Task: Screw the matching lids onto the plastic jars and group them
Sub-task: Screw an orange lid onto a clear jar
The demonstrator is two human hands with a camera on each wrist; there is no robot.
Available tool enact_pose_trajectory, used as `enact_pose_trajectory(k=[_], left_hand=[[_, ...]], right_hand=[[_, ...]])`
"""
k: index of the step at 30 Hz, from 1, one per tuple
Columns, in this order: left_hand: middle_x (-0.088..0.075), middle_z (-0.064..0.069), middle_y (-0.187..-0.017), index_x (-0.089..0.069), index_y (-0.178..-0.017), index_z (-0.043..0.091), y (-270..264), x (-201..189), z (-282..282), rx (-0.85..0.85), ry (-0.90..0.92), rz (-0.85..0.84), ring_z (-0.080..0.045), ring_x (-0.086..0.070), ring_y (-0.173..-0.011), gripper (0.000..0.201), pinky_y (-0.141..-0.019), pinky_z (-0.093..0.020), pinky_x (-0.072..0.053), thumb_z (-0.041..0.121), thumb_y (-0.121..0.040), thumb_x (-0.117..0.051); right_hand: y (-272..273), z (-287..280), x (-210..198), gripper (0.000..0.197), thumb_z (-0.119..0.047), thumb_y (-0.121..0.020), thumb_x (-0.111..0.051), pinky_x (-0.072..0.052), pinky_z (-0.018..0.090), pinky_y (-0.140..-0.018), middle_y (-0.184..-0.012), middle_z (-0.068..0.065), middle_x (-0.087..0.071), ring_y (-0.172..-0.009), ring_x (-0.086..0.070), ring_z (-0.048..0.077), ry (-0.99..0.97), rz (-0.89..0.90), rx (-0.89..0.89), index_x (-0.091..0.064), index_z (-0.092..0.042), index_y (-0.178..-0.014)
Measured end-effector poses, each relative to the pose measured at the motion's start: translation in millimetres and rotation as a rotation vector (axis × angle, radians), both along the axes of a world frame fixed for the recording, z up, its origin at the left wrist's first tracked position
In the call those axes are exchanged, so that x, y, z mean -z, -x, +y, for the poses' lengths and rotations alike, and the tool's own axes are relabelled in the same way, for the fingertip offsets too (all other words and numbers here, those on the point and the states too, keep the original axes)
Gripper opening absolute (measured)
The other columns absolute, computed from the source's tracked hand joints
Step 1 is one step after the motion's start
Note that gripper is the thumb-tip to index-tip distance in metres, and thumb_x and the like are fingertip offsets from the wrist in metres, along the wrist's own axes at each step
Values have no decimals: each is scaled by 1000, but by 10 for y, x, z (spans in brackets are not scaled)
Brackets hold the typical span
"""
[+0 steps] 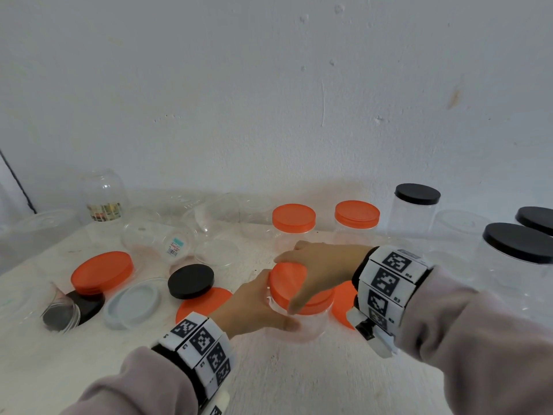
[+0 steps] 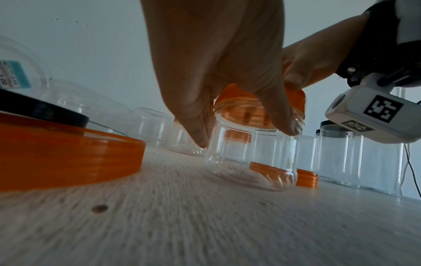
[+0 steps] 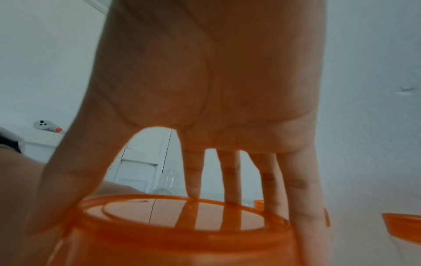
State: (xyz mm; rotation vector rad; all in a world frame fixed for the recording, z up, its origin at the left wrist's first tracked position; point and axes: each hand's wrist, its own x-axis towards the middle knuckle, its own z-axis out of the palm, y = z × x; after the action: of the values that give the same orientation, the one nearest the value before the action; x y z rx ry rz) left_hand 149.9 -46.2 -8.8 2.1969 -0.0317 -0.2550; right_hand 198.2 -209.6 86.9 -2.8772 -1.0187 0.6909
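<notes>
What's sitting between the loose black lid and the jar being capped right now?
In the head view, an orange lid lies flat between the loose black lid and the jar, with the left hand gripping the jar.

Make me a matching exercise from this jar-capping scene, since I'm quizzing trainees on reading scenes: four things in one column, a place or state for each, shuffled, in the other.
Things
1. left hand
2. right hand
3. loose round black plastic lid
4. tall clear plastic jar with black lid

Places or states
A. stands capped by the wall, right of two orange-lidded jars
B. grips the clear plastic jar's body
C. lies on the table, overlapping a flat orange lid
D. fingers curl over the round orange plastic lid on that jar

Pairs: 1-B, 2-D, 3-C, 4-A
</notes>
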Motion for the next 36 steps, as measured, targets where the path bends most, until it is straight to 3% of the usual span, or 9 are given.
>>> enact_pose_trajectory(k=[4, 8, 11, 14, 17, 19, 24, 31, 36], left_hand=[[-49, 16, -123, -31, -138, 30, -6, -7, -5, 4, -14, -18, -9, -49, -117, 101, -98, -28, -44, 39, -57, -90], [-53, 16, -121, -32, -137, 31, 8, -12, -19, 14, -42, -38, -7, -52, -111, 99, -89, -23, -46, 44, -57, -88], [-53, 15, -123, -32, -137, 31, 15, -15, -25, 13, -41, -44, -6, -52, -111, 99, -87, -21, -46, 45, -57, -88], [-49, 13, -128, -29, -139, 29, 10, -13, -24, 8, -34, -38, -8, -48, -116, 103, -93, -23, -43, 42, -57, -89], [-48, 13, -131, -28, -139, 29, 4, -16, -30, 7, -35, -36, -9, -48, -119, 103, -98, -27, -43, 41, -57, -89], [-50, 11, -131, -31, -138, 29, 3, -8, -27, 0, -23, -35, -10, -50, -119, 102, -99, -29, -45, 39, -56, -90], [-53, 15, -120, -32, -136, 31, 10, -7, -19, 8, -27, -44, -6, -52, -109, 99, -79, -16, -45, 41, -57, -89], [-47, 12, -132, -26, -141, 30, 8, -4, -22, 15, -8, -25, -11, -48, -122, 106, -102, -30, -43, 40, -57, -89], [-50, 16, -124, -29, -138, 30, -2, 20, -11, 16, 1, -29, -7, -50, -114, 103, -88, -21, -43, 41, -56, -90]], right_hand=[[-7, 29, 41, 96, -74, -65, -66, -41, 38, -91, -132, -5, -36, -119, -42, 22, 4, -69, -2, -26, -39, -145], [44, 65, 165, 96, -87, -63, -52, -37, 35, -75, -112, 0, -40, -96, -43, 22, -7, -204, 62, -38, -27, -136], [12, 46, 156, 106, -89, -60, -52, -41, 40, -86, -133, 4, -38, -116, -46, 28, 27, -142, 95, -30, -28, -143], [-15, 14, 45, 107, -78, -62, -65, -36, 49, -104, -149, -5, -24, -136, -32, 26, 59, 8, 51, -12, -43, -148], [-36, 13, -11, 102, -64, -66, -73, -36, 48, -104, -145, -8, -26, -134, -31, 23, 62, 17, 3, -14, -46, -148], [-35, 21, 15, 100, -72, -65, -68, -38, 46, -101, -141, -6, -29, -131, -36, 24, 70, -23, 15, -20, -42, -147], [8, 36, 89, 107, -89, -63, -50, -39, 44, -94, -145, 2, -31, -128, -42, 29, 97, -112, 94, -24, -29, -147], [17, 15, -45, 97, -62, -70, -72, -35, 53, -104, -146, -8, -25, -134, -29, 25, 99, 7, -13, -14, -50, -146], [43, 47, 54, 100, -83, -66, -56, -37, 49, -98, -144, -2, -28, -131, -36, 29, 97, -79, 60, -18, -40, -147]])
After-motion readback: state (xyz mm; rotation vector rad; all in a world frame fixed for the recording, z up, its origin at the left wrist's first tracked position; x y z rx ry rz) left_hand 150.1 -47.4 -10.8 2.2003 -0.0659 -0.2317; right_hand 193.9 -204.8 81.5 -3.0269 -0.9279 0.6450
